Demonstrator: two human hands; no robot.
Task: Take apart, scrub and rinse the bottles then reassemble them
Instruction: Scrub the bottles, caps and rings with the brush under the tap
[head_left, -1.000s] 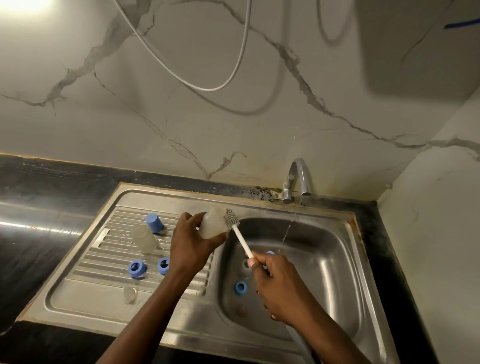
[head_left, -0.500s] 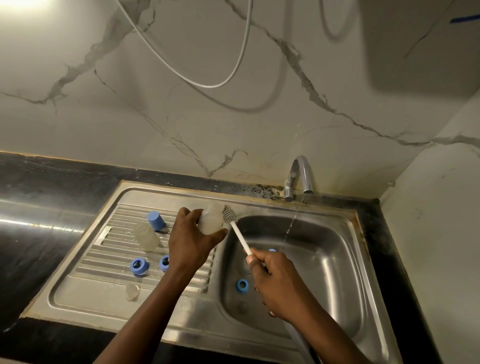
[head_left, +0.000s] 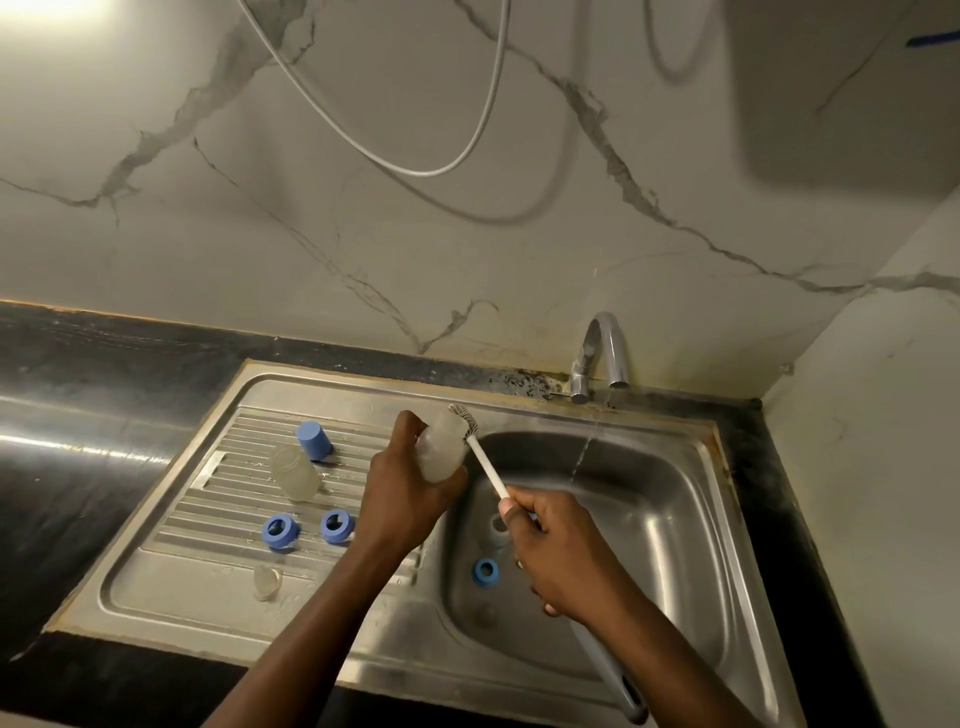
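Grip, left: your left hand (head_left: 400, 488) wraps the bottle (head_left: 441, 452) round its lower body, fingers and thumb curled about it. The mouth points up and away from the palm.

Grip, right: your right hand (head_left: 550, 545) pinches the white stem of the brush (head_left: 485, 465) at its near end. The bristle head sits at the bottle's mouth, just past your left fingertips. How far the bristles are inside, I cannot tell.

Handling, judged: the bottle is translucent plastic, so it is probably light and not fragile. It looks wet and is likely slick. The wall may give if you squeeze hard. Hold it mid-body and firmly, clear of the mouth so the brush has room. The stem is thin and may flex, so push along its axis.

Around the grips: a thin stream of water (head_left: 582, 452) falls from the tap (head_left: 597, 353) on the far side of your right hand, not touching the bottle. Outboard of your left wrist, on the drainboard (head_left: 156, 587), lie a second bottle (head_left: 296, 470), a blue cap (head_left: 314, 440), two blue rings (head_left: 280, 531) and a clear teat (head_left: 266, 582). Another ring (head_left: 485, 570) lies in the basin (head_left: 649, 519), under and between your wrists.
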